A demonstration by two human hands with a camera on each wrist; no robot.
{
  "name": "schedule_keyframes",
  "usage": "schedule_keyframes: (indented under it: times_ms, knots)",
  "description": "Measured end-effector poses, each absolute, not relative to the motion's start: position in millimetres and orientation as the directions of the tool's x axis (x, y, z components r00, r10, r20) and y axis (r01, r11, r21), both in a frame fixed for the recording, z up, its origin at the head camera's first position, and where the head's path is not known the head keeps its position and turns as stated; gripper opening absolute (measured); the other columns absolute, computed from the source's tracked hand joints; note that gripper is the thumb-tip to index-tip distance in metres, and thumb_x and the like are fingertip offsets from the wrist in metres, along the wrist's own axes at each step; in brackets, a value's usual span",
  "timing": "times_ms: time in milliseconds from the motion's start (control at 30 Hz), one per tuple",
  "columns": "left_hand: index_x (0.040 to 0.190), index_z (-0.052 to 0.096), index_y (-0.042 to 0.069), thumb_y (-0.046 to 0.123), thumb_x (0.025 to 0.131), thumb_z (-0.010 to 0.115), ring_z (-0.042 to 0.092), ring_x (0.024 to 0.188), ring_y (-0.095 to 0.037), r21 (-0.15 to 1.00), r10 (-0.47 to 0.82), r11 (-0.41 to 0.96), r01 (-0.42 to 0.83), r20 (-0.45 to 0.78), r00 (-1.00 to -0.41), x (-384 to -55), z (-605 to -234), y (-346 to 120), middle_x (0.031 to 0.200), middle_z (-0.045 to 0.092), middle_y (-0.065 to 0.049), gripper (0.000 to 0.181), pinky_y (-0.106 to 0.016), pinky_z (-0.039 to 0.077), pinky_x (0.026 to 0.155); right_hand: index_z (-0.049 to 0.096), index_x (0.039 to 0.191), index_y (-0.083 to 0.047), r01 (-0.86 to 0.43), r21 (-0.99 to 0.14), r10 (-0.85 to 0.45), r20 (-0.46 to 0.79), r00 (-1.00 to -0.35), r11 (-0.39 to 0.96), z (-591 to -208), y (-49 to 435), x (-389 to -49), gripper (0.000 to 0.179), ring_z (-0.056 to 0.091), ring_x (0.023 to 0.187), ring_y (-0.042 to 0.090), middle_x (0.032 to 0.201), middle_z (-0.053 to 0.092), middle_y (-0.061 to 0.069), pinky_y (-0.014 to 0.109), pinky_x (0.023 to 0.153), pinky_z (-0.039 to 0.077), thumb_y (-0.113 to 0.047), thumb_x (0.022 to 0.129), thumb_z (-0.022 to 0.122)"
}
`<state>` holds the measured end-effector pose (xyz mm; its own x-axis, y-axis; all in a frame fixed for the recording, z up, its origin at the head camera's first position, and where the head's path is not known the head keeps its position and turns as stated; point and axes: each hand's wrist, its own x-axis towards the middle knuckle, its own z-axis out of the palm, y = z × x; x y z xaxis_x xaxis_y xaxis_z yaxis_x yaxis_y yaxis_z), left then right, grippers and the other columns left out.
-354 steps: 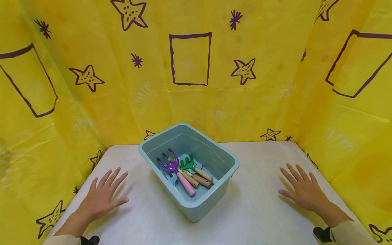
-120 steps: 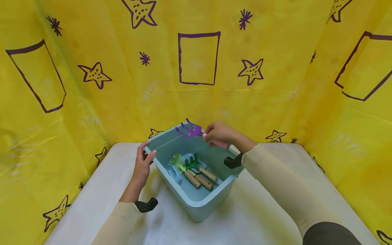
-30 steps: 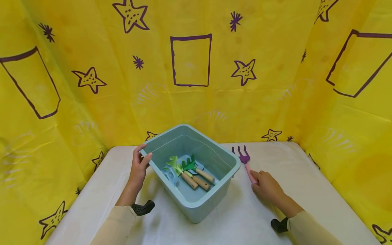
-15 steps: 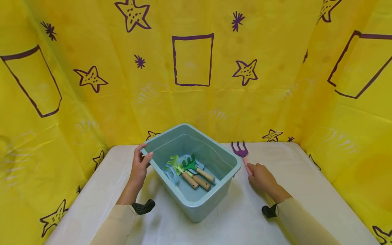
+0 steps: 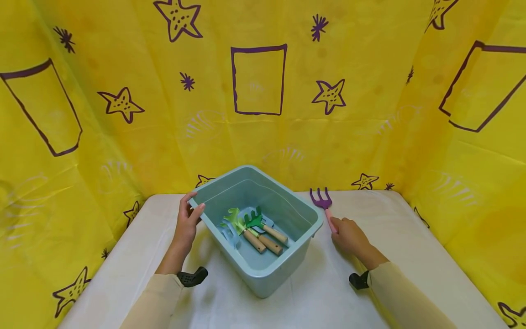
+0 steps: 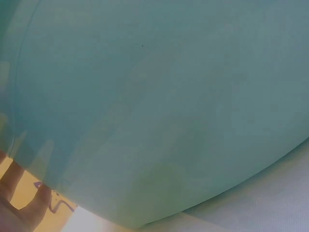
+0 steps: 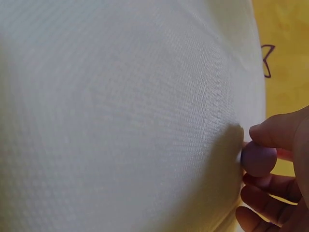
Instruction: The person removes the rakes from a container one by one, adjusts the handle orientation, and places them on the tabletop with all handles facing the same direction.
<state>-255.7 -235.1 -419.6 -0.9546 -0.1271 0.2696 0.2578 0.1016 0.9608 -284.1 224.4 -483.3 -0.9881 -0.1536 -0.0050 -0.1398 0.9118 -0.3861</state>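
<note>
My left hand point(image 5: 186, 228) holds the left rim of a blue-grey plastic tub point(image 5: 256, 274), thumb on the near side. In the left wrist view the tub's wall point(image 6: 159, 111) fills most of the picture. Right of the tub, my right hand point(image 5: 351, 237) pinches the pink handle of a purple three-tined hand fork point(image 5: 322, 202), low at the white table. The right wrist view shows the round handle end point(image 7: 259, 159) between thumb and fingers. Inside the tub lie a light green hand rake point(image 5: 236, 220), a dark green hand rake point(image 5: 255, 219) and light blue tools point(image 5: 231, 234).
The tub stands turned at an angle on a white-covered table point(image 5: 324, 292). A yellow patterned curtain point(image 5: 263, 141) closes off the back and both sides. Another wooden handle point(image 5: 270, 245) lies among the tools in the tub.
My left hand took the tub's rim. The right hand lifted the hand fork from the tub and brought it down to the table at right; lately it shifted slightly farther back.
</note>
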Motion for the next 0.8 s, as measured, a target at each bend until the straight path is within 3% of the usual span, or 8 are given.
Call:
schedule_keyframes:
  times_ms: [167, 400, 800]
  knots:
    - [0.148, 0.027, 0.019, 0.026, 0.102, 0.049, 0.039, 0.119, -0.028, 0.960, -0.129, 0.097, 0.262, 0.273, -0.953, -256, -421, -235, 0.145, 0.033, -0.011, 0.052, -0.053, 0.034, 0.105, 0.046, 0.143, -0.003, -0.142, -0.395, -0.160, -0.014, -0.987, 0.908, -482, 224, -283, 0.057, 0.052, 0.082, 0.027, 0.095, 0.060, 0.012, 0.048, 0.081, 0.049, -0.015, 0.090, 0.064]
    - [0.147, 0.027, 0.020, 0.030, 0.101, 0.050, 0.039, 0.121, -0.028, 0.960, -0.129, 0.109, 0.257, 0.270, -0.954, -258, -423, -236, 0.145, 0.033, -0.009, 0.052, -0.052, 0.033, 0.105, 0.044, 0.145, -0.005, -0.064, -0.429, -0.089, -0.038, -0.995, 0.901, -468, 228, -281, 0.061, 0.055, 0.104, 0.039, 0.115, 0.058, 0.023, 0.059, 0.088, 0.046, -0.023, 0.091, 0.065]
    - [0.146, 0.028, 0.019, 0.029, 0.101, 0.050, 0.040, 0.120, -0.028, 0.960, -0.135, 0.109, 0.257, 0.271, -0.953, -259, -423, -236, 0.144, 0.034, -0.010, 0.051, -0.053, 0.033, 0.105, 0.049, 0.137, 0.002, -0.205, -0.553, -0.126, 0.178, -0.976, 0.808, -401, 231, -293, 0.049, 0.058, 0.097, 0.038, 0.115, 0.058, 0.026, 0.048, 0.076, 0.053, -0.021, 0.095, 0.061]
